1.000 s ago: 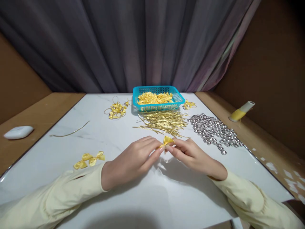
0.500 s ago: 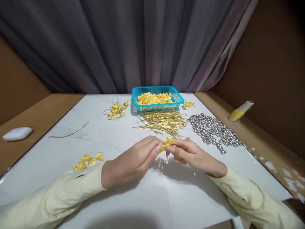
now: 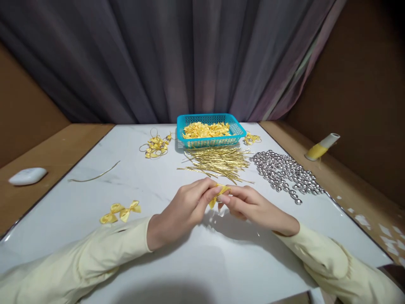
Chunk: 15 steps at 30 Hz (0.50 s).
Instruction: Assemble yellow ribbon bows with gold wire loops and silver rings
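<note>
Near the middle of the white, grey-veined worktop point(image 3: 177, 270), both hands are on 1 small yellow satin ribbon bow point(image 3: 224, 188), held above the surface by the look of it. Left hand point(image 3: 185, 202): thumb and fingers closed to a pinch on the bow's left side. Right hand point(image 3: 256, 207): same, thumb and fingertips pinched on its right side. Fingers hide most of the knot; can't tell if a bead or cord is in there too.

Step in hand, my read: 2-handed fine work at the bow's middle. Next move calls for a light, steady pinch on both sides and close thumb control. Satin is probably slick, loops probably crush easily.

Layout: centred toward the far edge, turquoise perforated plastic basket point(image 3: 209, 139) with yellow ribbon pieces point(image 3: 205, 130) inside. Between basket and hands, a heap of thin shiny gold cords point(image 3: 220, 162). Right of that, out to the right edge, a spread of shiny silver beads point(image 3: 275, 162). Left of basket, a tangle of yellow bows with gold loops point(image 3: 157, 145); smaller yellow bunch point(image 3: 249, 138) just right of basket. Nearer the left edge, 1 lone curved cord point(image 3: 98, 175). Closer in, by the pale yellow left sleeve point(image 3: 104, 249), 2 loose yellow bows point(image 3: 126, 213). Past the left edge, a white rounded object point(image 3: 28, 176); past the right edge, a pale spool with yellow thread point(image 3: 316, 151).
</note>
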{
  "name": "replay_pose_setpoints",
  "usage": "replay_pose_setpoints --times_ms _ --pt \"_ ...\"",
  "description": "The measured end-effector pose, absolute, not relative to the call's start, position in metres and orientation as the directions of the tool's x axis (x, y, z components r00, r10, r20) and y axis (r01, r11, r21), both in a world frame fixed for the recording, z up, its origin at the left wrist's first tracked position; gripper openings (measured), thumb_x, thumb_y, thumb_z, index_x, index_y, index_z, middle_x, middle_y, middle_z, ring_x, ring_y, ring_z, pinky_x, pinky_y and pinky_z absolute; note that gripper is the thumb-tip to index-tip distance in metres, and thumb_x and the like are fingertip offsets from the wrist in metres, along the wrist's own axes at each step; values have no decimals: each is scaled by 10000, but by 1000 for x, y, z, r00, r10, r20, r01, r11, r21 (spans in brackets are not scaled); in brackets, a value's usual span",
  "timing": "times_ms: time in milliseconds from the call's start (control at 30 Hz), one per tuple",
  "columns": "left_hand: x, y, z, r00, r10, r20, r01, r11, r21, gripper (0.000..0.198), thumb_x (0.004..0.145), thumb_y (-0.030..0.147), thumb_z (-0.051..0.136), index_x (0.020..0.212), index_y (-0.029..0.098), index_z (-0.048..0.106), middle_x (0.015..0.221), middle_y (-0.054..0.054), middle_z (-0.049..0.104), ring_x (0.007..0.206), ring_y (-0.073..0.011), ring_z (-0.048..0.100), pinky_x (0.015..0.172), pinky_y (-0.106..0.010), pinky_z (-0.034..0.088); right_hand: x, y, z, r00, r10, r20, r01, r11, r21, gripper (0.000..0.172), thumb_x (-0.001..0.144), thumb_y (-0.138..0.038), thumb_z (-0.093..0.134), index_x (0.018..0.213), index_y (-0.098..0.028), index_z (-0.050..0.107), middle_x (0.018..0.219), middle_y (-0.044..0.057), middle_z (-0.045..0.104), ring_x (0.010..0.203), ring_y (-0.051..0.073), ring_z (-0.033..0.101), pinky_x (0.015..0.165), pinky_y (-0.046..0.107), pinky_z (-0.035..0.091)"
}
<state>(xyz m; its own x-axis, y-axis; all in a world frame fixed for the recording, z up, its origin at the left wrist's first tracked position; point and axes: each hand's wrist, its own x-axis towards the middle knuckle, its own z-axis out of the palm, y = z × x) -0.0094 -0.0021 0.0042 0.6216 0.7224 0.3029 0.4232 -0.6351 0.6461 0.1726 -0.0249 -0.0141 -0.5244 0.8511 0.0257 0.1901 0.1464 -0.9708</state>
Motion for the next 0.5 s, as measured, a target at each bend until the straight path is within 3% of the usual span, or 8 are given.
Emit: replay_pose_setpoints --times_ms 100,500 --pt "-10 -1 4 604 736 304 414 -616 670 198 905 230 365 792 175 518 711 4 552 631 -107 493 605 -221 396 173 -24 -16 -537 844 7 136 94 -986 319 889 -437 385 803 -160 518 516 -71 320 443 58 285 420 194 259" --pt "-9 -3 6 557 812 173 328 -407 853 154 881 298 437 833 175 518 746 11 544 694 -111 512 631 -225 409 172 -26 -11 -495 868 19 233 154 -960 319 896 -438 362 776 -169 484 531 -64 351 463 62 321 430 189 273"
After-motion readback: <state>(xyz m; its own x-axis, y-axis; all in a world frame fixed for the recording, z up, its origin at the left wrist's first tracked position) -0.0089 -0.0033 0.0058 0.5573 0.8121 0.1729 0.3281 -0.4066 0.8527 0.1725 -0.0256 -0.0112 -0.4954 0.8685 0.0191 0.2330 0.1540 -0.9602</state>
